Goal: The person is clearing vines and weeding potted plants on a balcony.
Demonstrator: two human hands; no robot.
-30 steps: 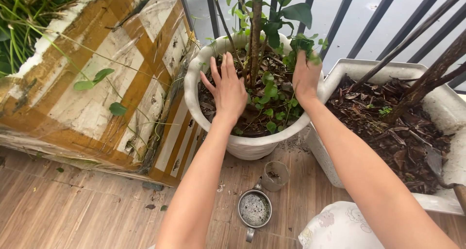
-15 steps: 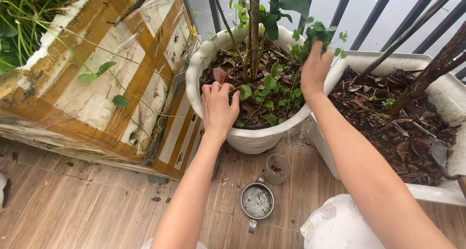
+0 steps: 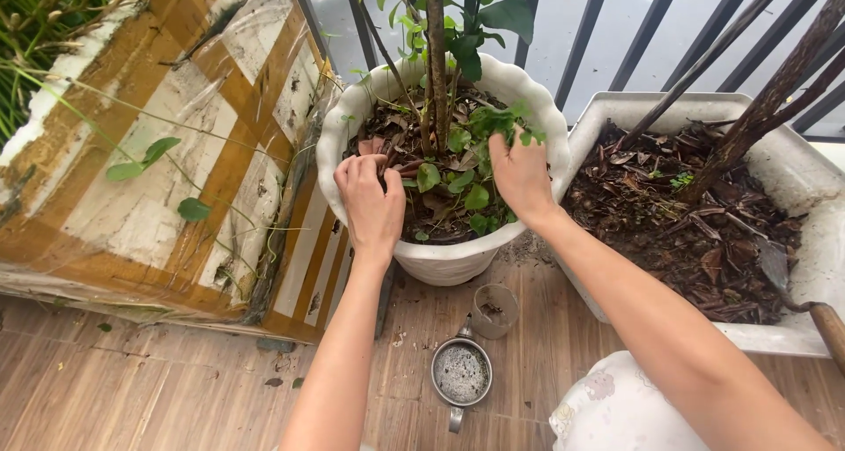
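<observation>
Both hands worked inside the round white pot [image 3: 444,262], left of the rectangular planter [image 3: 797,183]. Left hand [image 3: 371,206] curled shut on dry leaves [image 3: 396,165] at the pot's left rim; right hand [image 3: 519,174] pinched a leafy weed [image 3: 493,121]. Leaves looked light, brittle; weeds soft, best gripped low at the stem. Versus earlier, open palms had closed and dug in.

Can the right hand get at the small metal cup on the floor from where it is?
Probably yes. The right hand is in the round white pot; the metal cup sits uncovered on the wooden floor below, with nothing between.
</observation>
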